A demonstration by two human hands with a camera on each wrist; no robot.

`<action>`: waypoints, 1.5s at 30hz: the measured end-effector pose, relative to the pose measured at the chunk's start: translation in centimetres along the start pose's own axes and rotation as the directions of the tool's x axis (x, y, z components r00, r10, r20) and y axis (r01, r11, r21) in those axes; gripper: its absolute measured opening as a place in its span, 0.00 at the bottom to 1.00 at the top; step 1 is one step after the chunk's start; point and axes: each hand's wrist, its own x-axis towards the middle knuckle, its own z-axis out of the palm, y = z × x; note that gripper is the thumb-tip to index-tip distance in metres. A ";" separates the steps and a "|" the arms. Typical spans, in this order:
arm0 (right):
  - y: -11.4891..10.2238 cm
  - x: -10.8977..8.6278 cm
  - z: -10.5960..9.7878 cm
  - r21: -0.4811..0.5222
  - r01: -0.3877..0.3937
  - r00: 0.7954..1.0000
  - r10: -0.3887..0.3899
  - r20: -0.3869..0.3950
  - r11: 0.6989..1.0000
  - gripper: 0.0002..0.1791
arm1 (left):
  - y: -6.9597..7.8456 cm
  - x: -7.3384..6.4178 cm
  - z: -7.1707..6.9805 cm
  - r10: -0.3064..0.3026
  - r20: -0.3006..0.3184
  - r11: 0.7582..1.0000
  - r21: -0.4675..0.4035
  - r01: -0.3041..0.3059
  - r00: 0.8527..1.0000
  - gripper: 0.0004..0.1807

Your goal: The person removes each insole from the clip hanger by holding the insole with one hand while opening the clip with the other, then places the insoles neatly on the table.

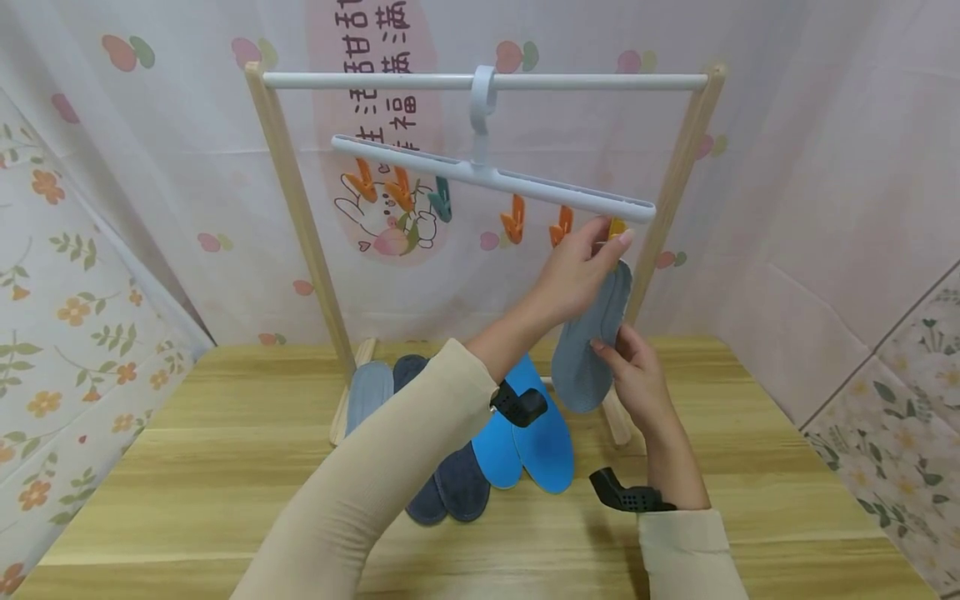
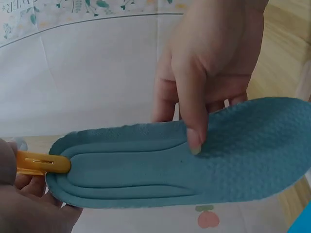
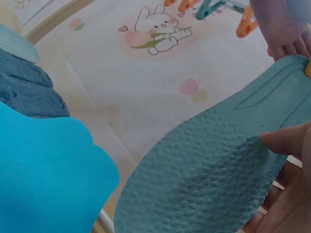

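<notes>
A grey-blue insole point(image 1: 588, 354) hangs heel up beneath the right end of a white hanger point(image 1: 491, 177). My left hand point(image 1: 576, 265) pinches a yellow clothespin point(image 2: 56, 164) at the heel end, its tip lying over the insole's edge in the left wrist view. Partway down the insole, my right hand point(image 1: 639, 375) holds it by the side edge. The right thumb point(image 3: 284, 141) lies on the textured face, with the other fingers behind. Orange clothespins point(image 1: 513, 221) and a dark green clothespin point(image 1: 441, 200) hang along the hanger.
The hanger tilts down to the right from a white rod point(image 1: 600, 82) between wooden posts point(image 1: 296, 208). On the wooden table point(image 1: 187, 483) lie bright blue insoles point(image 1: 543, 446), dark blue insoles point(image 1: 463, 483) and a light grey-blue insole point(image 1: 369, 392). A patterned curtain point(image 1: 225, 250) hangs behind.
</notes>
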 end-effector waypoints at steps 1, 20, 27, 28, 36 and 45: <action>0.0 0.0 0.0 0.003 0.001 1.000 -0.001 0.000 1.000 0.26 | 0.1 0.2 0.0 -0.001 0.008 1.000 0.008 0.001 1.000 0.25; -0.3 -0.1 -0.4 0.039 -0.047 0.999 0.048 -0.012 0.998 0.26 | 0.3 1.4 0.6 -0.042 -0.135 0.999 -0.037 0.037 0.990 0.18; -0.2 -0.2 -0.5 0.078 -0.099 0.995 0.100 -0.006 0.992 0.27 | 0.2 1.4 0.7 -0.065 -0.174 0.995 -0.087 0.050 0.983 0.18; -0.1 -0.2 -0.6 0.084 -0.103 0.995 0.104 -0.003 0.991 0.27 | 0.2 1.4 0.7 -0.070 -0.178 0.994 -0.091 0.054 0.982 0.18; 1.4 -0.1 -1.4 0.080 -0.119 0.993 0.118 0.014 0.990 0.26 | -0.2 1.6 0.8 -0.067 -0.204 0.989 -0.140 0.039 0.977 0.18; 3.7 0.3 -0.8 -0.128 -0.209 0.971 0.222 0.089 0.969 0.26 | 0.3 2.1 0.4 -0.057 -0.213 0.978 -0.206 0.013 0.975 0.18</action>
